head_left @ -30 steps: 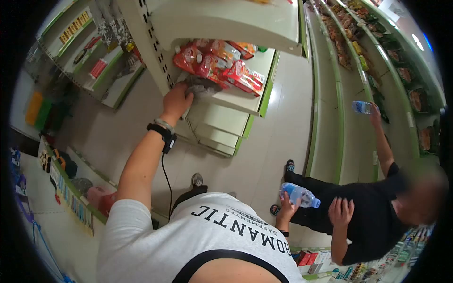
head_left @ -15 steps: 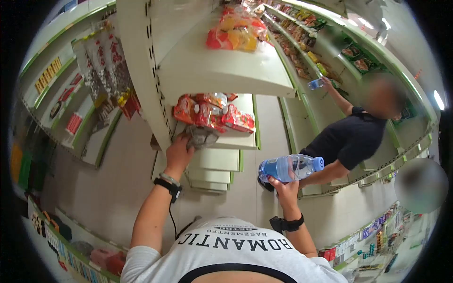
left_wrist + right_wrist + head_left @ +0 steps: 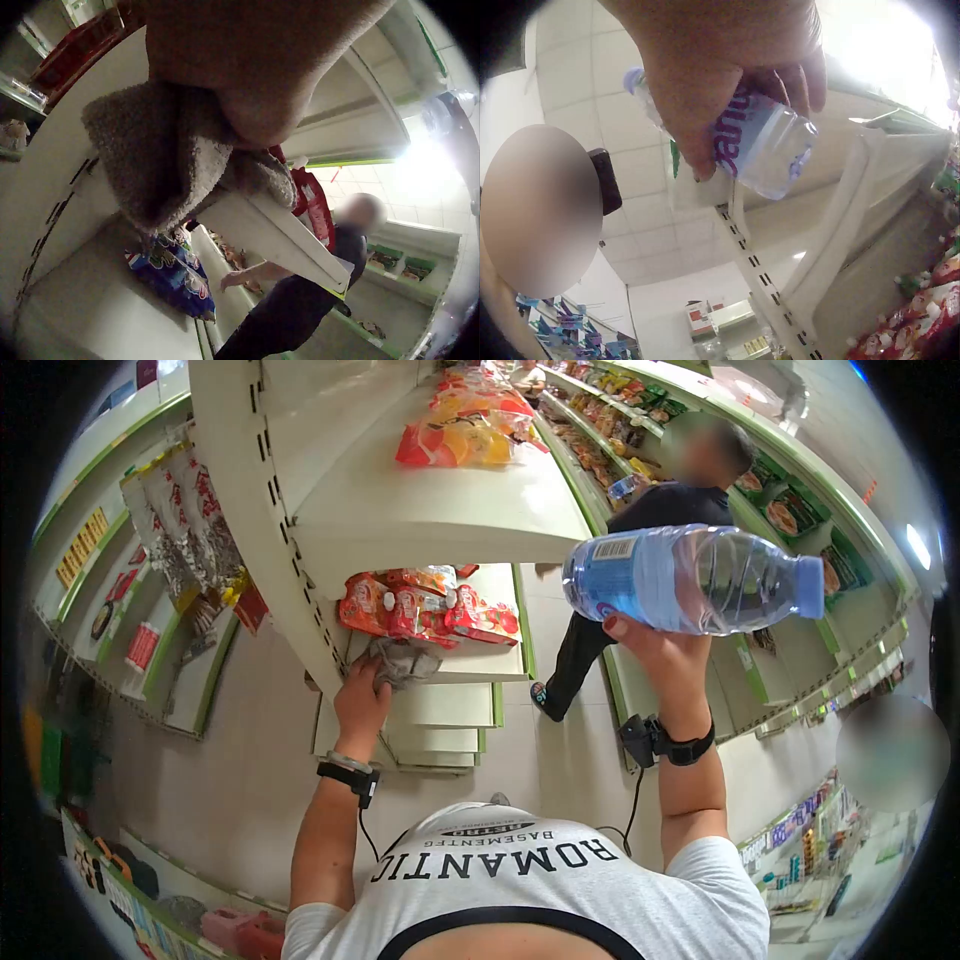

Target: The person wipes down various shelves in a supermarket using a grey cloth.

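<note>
The plastic bottle [image 3: 640, 575] is held on its side in the right hand [image 3: 670, 670], raised beside the upper shelf [image 3: 430, 520], with its blue cap pointing away from that shelf. The thumb and fingers are curled round the label, opened about as wide as the bottle's body; a grip there, near mid-length, seems best for balance. How much water is inside cannot be told; if full, it should feel fairly heavy for its size, and its thin, smooth wall could dent or slip if squeezed hard or wet. The grey cloth [image 3: 408, 665] is gripped, bunched, by the left hand [image 3: 360, 708] at the lower shelf [image 3: 480, 663], just beside the red pouches [image 3: 415, 618]; its fingers are closed on the folds, though their tips are partly hidden. It looks light, soft and fluffy, best taken by a thick fold, as loose edges could snag the pouches. Bagged packs [image 3: 455, 442] are laid on the upper shelf, and beyond it a person in dark clothes [image 3: 675, 507] is seen.
</note>
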The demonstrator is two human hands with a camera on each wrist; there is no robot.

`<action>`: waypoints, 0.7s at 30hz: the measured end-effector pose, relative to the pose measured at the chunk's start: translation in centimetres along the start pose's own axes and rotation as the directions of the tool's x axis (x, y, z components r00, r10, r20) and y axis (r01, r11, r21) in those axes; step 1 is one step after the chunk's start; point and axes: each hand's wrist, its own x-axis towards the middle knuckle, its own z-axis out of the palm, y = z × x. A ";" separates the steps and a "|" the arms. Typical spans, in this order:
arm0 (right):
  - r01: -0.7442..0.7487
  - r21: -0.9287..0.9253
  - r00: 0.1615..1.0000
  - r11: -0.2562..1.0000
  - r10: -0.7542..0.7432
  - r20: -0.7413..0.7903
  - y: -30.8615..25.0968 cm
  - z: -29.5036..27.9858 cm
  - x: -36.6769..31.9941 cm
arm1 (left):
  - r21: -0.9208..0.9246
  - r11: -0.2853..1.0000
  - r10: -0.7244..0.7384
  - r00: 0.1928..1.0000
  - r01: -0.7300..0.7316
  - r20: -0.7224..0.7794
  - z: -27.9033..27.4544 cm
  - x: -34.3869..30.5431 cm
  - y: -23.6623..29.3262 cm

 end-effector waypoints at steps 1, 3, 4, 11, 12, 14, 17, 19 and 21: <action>-0.002 0.011 1.000 1.000 0.002 0.010 -0.3 0.2 0.9 | 0.009 1.000 -0.011 1.000 0.011 -0.004 0.0 -0.1 0.2; -0.004 0.113 0.999 0.994 -0.002 0.055 -0.4 0.0 3.2 | 0.010 0.994 -0.106 0.993 0.105 0.048 -0.1 0.2 0.9; 0.024 0.057 0.997 0.998 -0.028 0.072 0.4 -0.4 4.5 | 0.018 0.994 -0.112 0.993 0.111 0.034 0.0 0.3 1.1; -0.025 0.068 0.961 0.997 0.005 0.277 6.0 -0.6 10.7 | 0.053 0.980 -0.189 0.980 0.192 -0.057 0.3 -0.1 2.9; -0.020 0.086 0.958 0.996 -0.006 0.288 6.3 -0.8 11.5 | 0.061 0.977 -0.200 0.978 0.204 -0.063 0.4 -0.2 3.1; -0.168 0.090 0.902 0.982 0.116 0.416 7.0 -0.8 13.1 | 0.092 0.973 -0.203 0.975 0.211 -0.092 0.8 -0.2 3.4; -0.165 0.030 0.880 0.986 0.133 0.457 8.1 -0.4 14.6 | 0.121 0.972 -0.184 0.974 0.200 -0.129 1.3 -0.5 3.8; -0.110 0.038 0.851 0.993 0.075 0.519 9.2 -0.2 15.5 | 0.133 0.971 -0.177 0.971 0.199 -0.160 1.5 -0.7 4.8; 0.000 0.045 0.862 0.999 -0.023 0.506 10.4 0.0 15.7 | 0.160 0.962 -0.194 0.965 0.222 -0.175 1.6 -0.7 6.2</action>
